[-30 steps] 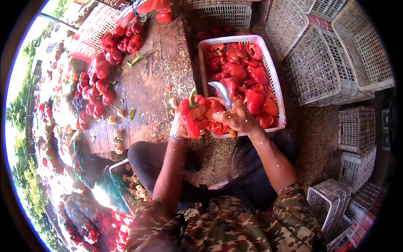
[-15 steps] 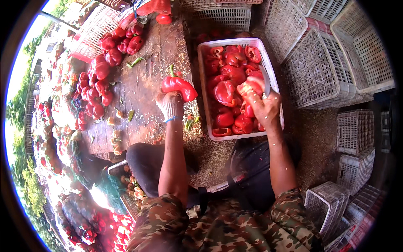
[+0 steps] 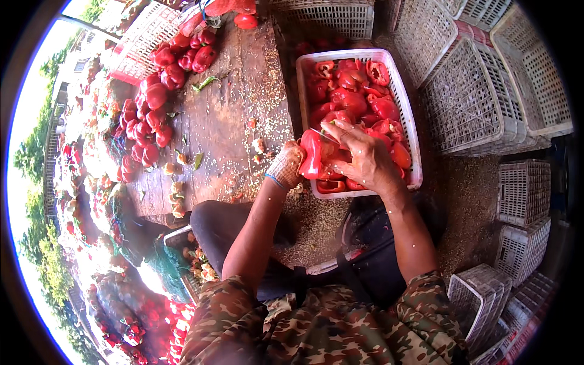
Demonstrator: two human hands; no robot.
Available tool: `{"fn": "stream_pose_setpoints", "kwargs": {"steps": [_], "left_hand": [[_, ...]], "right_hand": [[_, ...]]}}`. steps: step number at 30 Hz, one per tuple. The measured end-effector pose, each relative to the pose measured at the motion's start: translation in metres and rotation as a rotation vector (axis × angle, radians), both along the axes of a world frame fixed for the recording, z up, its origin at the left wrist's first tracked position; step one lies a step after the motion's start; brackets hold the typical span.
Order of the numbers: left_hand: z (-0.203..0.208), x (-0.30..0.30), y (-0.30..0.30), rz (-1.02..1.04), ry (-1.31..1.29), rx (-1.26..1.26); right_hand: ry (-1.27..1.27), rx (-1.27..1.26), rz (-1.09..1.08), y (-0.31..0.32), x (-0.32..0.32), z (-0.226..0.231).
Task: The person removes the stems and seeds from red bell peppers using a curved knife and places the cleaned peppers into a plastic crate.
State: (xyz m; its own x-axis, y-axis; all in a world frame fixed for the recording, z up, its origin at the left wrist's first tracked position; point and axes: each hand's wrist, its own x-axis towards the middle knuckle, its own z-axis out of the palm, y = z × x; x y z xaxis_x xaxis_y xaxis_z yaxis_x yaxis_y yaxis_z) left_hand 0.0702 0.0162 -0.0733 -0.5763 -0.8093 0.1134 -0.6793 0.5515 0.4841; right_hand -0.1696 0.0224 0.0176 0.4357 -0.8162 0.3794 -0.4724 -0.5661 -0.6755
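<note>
Holding: left hand [image 3: 286, 166], in a knit glove, grips a red pepper [image 3: 311, 153] from its left side, fingers closed around it.
Right hand: bare right hand [image 3: 359, 152] lies over the same pepper from the right, fingers curled on it; whether it also holds a tool cannot be told.
Pepper position: upright between both hands, just above the near left corner of the white crate [image 3: 409, 128].
Crate contents: cut red pepper pieces [image 3: 356, 91], filling most of it.
Counter: wooden counter [image 3: 225, 115] to the left of the crate, strewn with pale seeds and scraps.
Whole peppers: a row of whole red peppers [image 3: 152, 115] along the counter's far left edge.
Cores: cut stems and cores [image 3: 176, 198] at the counter's near left corner.
Surroundings: empty white crates [image 3: 480, 91] stacked to the right.
Clothing: camouflage sleeves on both arms.
</note>
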Motion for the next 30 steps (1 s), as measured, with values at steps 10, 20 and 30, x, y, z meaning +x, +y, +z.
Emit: {"fn": "stream_pose_setpoints", "kwargs": {"steps": [10, 20, 30], "left_hand": [[-0.011, -0.016, 0.009, -0.115, 0.09, 0.07], [-0.008, -0.051, 0.029, 0.274, 0.277, 0.329], [-0.026, -0.059, 0.027, 0.52, 0.881, 0.703]], "right_hand": [[0.064, 0.063, 0.011, 0.006, 0.005, -0.022], [-0.43, 0.326, -0.161, 0.008, 0.004, -0.041], [-0.168, 0.03, -0.452, -0.027, -0.046, -0.047]]}}
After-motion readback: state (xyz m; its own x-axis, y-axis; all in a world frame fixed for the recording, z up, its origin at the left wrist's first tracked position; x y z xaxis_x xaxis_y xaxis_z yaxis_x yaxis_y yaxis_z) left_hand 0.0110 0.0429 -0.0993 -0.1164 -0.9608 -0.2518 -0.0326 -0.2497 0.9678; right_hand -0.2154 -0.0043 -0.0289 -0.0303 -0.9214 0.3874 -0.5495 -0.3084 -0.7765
